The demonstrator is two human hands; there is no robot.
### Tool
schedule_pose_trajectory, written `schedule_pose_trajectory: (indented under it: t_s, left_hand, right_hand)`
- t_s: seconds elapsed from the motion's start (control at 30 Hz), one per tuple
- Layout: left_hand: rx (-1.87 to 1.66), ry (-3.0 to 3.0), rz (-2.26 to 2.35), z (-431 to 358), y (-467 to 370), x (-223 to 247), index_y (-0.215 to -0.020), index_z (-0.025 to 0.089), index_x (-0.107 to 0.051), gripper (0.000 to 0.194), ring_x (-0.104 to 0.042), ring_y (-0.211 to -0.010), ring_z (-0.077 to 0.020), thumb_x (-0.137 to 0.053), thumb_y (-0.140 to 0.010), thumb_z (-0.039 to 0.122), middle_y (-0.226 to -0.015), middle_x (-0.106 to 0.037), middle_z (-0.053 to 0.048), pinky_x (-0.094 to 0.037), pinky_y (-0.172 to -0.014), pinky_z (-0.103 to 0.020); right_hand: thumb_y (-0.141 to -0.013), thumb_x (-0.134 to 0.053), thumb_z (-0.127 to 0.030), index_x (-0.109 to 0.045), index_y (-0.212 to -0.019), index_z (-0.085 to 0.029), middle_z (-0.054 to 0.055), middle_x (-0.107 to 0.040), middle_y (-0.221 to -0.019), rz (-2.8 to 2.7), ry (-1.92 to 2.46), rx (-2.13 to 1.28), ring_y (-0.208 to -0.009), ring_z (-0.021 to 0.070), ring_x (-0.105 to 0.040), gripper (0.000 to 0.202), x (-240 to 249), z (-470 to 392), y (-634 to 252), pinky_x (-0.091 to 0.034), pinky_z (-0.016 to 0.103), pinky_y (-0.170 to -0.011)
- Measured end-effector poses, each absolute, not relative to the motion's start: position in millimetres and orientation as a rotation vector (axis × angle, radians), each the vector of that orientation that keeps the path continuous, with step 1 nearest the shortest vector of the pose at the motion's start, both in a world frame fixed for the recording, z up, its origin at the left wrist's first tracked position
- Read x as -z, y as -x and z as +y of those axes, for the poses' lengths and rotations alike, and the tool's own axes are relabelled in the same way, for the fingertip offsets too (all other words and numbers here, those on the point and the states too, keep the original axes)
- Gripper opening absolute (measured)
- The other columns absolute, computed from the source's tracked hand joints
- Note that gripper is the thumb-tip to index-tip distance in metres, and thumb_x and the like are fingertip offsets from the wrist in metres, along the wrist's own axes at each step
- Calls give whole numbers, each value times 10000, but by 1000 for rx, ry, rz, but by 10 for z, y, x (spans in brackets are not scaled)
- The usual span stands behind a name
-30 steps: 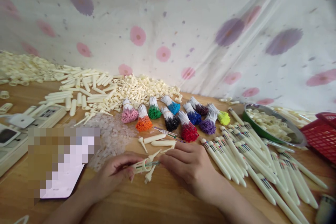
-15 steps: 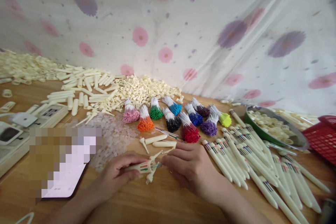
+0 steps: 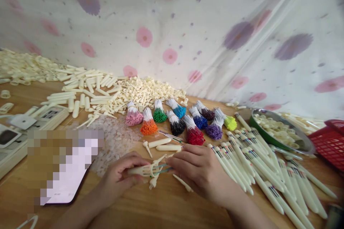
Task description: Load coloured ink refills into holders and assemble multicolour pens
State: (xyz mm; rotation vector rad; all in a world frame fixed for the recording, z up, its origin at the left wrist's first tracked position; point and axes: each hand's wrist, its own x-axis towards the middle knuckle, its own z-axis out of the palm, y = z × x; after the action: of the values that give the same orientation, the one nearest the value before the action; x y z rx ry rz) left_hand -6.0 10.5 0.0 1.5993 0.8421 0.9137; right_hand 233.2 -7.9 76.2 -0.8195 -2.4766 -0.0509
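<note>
My left hand [image 3: 125, 175] is closed around a cream slotted pen barrel [image 3: 141, 171], its open end facing right. Thin bluish-green pen refills [image 3: 163, 168] stick out of that end, and the fingertips of my right hand [image 3: 195, 170] pinch their outer ends. Right behind and below the barrel lie small cream pen parts [image 3: 153, 182]. A cream pointed piece [image 3: 182, 182] lies under my right hand. Beyond the hands are two cream tubes [image 3: 169, 147] and a few loose refills [image 3: 172, 136].
Bundles of coloured refills [image 3: 196, 136] stand mid-table. Many multicolour pens [image 3: 266, 164] lie at right, near a green-sided bowl [image 3: 254, 123] of cream rings and a red basket [image 3: 329, 143]. At left are a phone [image 3: 67, 186], power strip [image 3: 57, 116], clear plastic bits [image 3: 115, 136] and cream parts [image 3: 145, 91].
My right hand has moved slightly right, and longer stretches of the refills now show outside the barrel. The coloured ends seen in the barrel's slots before are hardly visible now.
</note>
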Motion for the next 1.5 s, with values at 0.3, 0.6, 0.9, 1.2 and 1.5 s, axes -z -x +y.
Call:
schedule_pose_trajectory:
  t_s: [0.3,0.6,0.9,1.2,1.5]
  left_hand:
    - [-995,-1566,661,124,60,-13,-865,245,-698,167,-601,-773,-180,-714,-699,234,-807,-652,-23,-470,-691,-252]
    - [-1097,-1546,603,154,34,-7,-840,233,-693,119,-615,-803,-171,-694,-724,209,-817,-651,-33,-493,-705,-245]
    - [-764,-1804,774,180,128,12,-1059,305,-676,287,-642,-963,-245,-526,-832,397,-1053,-716,-44,-493,-856,-362]
    - [-754,-1822,758,172,148,74,-1104,301,-648,340,-623,-1013,-247,-478,-849,447,-1114,-690,-52,-481,-880,-368]
    - [-741,-1820,768,171,140,68,-1102,305,-649,312,-620,-1019,-248,-501,-847,406,-1103,-695,-50,-484,-881,-363]
  right_hand:
    - [-902,-467,-189,-625,-896,-150,48,-649,-728,-2370,981,-29,-678,133,-574,163,-881,-210,-2314,-431,247,-606]
    - [-889,-442,-125,-628,-902,-123,44,-643,-698,-2341,882,-72,-612,125,-529,186,-888,-281,-2239,-424,254,-575]
    - [-931,-380,-161,-626,-982,-103,64,-677,-778,-2415,754,91,-730,156,-570,257,-829,-114,-2352,-463,291,-650]
    - [-895,-446,-137,-649,-932,-138,53,-645,-689,-2343,918,35,-626,129,-536,206,-782,-199,-2276,-437,251,-600]
    - [-880,-454,-124,-631,-892,-135,35,-618,-664,-2391,944,-11,-621,129,-511,178,-791,-217,-2240,-395,246,-566]
